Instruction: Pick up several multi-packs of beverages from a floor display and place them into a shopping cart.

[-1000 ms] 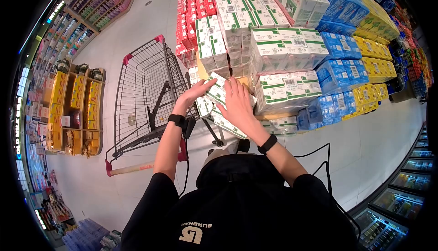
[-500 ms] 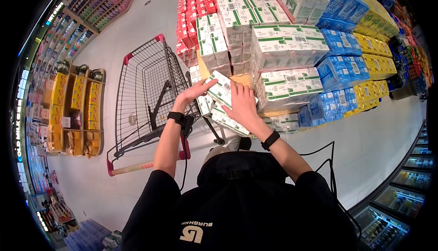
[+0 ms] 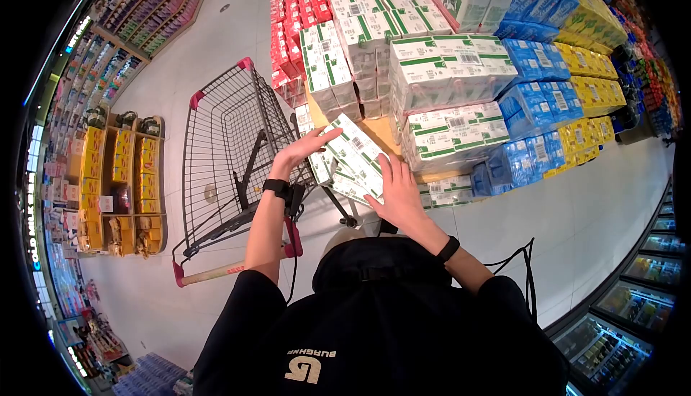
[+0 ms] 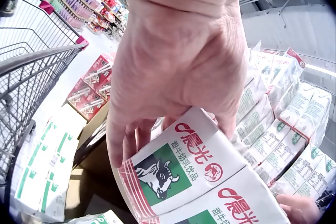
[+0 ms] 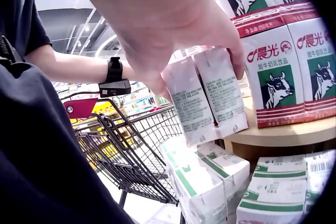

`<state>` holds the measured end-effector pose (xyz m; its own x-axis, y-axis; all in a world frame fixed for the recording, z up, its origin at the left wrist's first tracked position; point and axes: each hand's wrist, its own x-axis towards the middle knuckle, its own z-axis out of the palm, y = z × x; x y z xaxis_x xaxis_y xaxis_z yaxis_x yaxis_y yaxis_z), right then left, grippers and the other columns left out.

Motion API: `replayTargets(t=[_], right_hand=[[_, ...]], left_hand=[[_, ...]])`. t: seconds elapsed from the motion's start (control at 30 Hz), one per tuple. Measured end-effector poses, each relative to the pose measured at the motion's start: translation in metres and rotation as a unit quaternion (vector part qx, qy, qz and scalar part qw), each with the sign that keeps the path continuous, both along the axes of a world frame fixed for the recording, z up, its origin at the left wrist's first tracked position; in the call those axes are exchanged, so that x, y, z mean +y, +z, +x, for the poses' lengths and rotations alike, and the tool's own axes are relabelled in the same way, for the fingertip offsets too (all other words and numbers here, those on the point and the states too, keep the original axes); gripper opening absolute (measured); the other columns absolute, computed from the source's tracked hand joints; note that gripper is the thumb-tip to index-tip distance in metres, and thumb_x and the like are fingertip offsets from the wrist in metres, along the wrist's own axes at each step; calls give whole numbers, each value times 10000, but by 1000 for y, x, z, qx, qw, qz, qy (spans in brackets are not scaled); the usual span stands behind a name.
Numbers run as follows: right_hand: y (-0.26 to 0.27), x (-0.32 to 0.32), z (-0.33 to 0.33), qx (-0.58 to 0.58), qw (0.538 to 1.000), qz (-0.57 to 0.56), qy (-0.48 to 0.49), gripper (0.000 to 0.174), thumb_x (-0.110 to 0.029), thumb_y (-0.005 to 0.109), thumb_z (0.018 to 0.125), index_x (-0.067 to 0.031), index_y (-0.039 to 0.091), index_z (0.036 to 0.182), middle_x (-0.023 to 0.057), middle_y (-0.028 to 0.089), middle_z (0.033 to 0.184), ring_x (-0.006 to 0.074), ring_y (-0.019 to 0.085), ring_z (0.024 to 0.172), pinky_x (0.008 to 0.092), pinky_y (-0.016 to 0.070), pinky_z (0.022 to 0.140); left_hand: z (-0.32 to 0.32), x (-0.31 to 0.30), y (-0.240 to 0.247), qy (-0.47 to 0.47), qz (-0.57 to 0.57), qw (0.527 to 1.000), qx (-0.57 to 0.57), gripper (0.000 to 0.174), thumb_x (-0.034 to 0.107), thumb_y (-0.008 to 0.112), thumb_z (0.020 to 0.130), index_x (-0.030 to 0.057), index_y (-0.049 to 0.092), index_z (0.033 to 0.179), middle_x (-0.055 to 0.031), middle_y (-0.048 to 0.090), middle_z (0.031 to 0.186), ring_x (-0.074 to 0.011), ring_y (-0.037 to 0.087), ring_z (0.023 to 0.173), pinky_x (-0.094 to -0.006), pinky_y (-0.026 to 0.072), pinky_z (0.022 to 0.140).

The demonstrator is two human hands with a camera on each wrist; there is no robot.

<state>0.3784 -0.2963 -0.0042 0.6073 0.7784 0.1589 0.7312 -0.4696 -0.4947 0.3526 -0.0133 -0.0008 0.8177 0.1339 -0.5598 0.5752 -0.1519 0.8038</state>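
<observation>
A white-and-green multipack of milk drink cartons (image 3: 351, 144), with a cow picture on its side, lies tilted between both hands. My left hand (image 3: 297, 153) grips its far left end, fingers on one side and thumb on the other in the left wrist view. At the near end, my right hand (image 3: 404, 196) holds it, thumb and fingers spread across the width. Similar packs (image 5: 197, 182) sit lower down, just beneath the held one. A wooden shelf edge (image 5: 283, 136) runs beside it, with stacked packs (image 5: 273, 69) standing on top.
A wire shopping cart (image 3: 227, 137) stands to the left of the display. Taller stacks of white packs (image 3: 453, 72) rise on the right, then blue packs (image 3: 536, 105) and yellow packs (image 3: 594, 97). Red packs (image 3: 295, 29) are at the back. A cable (image 3: 529, 259) hangs by the right arm.
My right hand has slid from the top of the multipack toward its near right end, uncovering more of the top. My left hand has stayed on the far left end.
</observation>
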Motion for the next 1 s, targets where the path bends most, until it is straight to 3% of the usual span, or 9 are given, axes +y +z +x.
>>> replayTargets(t=[0.1, 0.27, 0.37, 0.4, 0.5, 0.53, 0.67, 0.83, 1.0], right_hand=[[-4, -6, 2, 57, 996, 63, 1, 899, -299, 776, 791, 76, 278, 1440, 244, 347, 1416, 415, 400, 1234, 488, 388, 1033], [-17, -23, -15, 120, 973, 198, -7, 875, -216, 756, 826, 43, 212, 1461, 269, 265, 1500, 423, 276, 1395, 478, 272, 1143], [-25, -43, -23, 156, 965, 205, -43, 839, -192, 758, 841, 28, 235, 1458, 247, 297, 1497, 355, 379, 1355, 444, 402, 1051], [-29, -48, -23, 221, 957, 175, -61, 833, -244, 752, 858, 45, 236, 1445, 252, 370, 1455, 343, 468, 1291, 423, 443, 1013], [-41, -51, -16, 371, 920, 93, -91, 908, -339, 742, 858, 91, 196, 1443, 297, 436, 1387, 382, 501, 1261, 431, 432, 1032], [-49, -46, -11, 369, 919, 90, -100, 983, -403, 763, 831, 123, 187, 1429, 300, 471, 1359, 374, 532, 1240, 416, 444, 1021], [-62, -28, 1, 438, 887, 130, -73, 1062, -408, 803, 793, 125, 133, 1422, 289, 464, 1373, 353, 542, 1237, 406, 444, 1028], [-55, -25, -1, 434, 888, 127, -86, 1049, -361, 843, 760, 92, 143, 1397, 286, 468, 1358, 329, 556, 1219, 394, 460, 1011], [-58, -28, -1, 404, 904, 121, -69, 1090, -350, 870, 720, 48, 135, 1419, 300, 446, 1352, 349, 552, 1205, 412, 470, 992]], left_hand=[[6, 5, -10, -4, -5, 1000, 7, 882, 635, 604, 872, 15, 398, 1465, -85, 516, 1399, -191, 470, 1264, -367, 365, 1057], [5, 4, -5, -13, 3, 1000, 6, 989, 726, 575, 809, 29, 380, 1482, -130, 469, 1459, -245, 419, 1341, -429, 343, 1078], [4, 2, -5, -6, 5, 1000, 7, 922, 693, 566, 828, 34, 422, 1457, -100, 479, 1438, -223, 433, 1301, -397, 341, 1067], [4, 1, -2, -8, 3, 1000, 13, 902, 680, 562, 839, 31, 430, 1452, -91, 478, 1436, -217, 430, 1296, -388, 333, 1074], [7, 1, -9, 0, -2, 1000, 17, 792, 624, 534, 880, 59, 471, 1432, -56, 493, 1418, -191, 431, 1271, -372, 320, 1071], [8, 0, -6, -5, -5, 1000, 19, 775, 614, 529, 887, 64, 474, 1431, -52, 495, 1415, -186, 433, 1267, -371, 322, 1068], [6, -2, -5, -3, 0, 1000, 19, 707, 562, 507, 919, 71, 480, 1427, -42, 507, 1401, -174, 442, 1257, -358, 329, 1063], [-7, 5, -12, 17, -27, 999, 19, 752, 599, 565, 864, 28, 541, 1354, -61, 567, 1313, -169, 483, 1195, -358, 365, 1028], [-15, 13, -13, 7, -131, 991, 39, 657, 455, 617, 926, -17, 510, 1370, -87, 573, 1354, -182, 547, 1211, -319, 393, 1071]])
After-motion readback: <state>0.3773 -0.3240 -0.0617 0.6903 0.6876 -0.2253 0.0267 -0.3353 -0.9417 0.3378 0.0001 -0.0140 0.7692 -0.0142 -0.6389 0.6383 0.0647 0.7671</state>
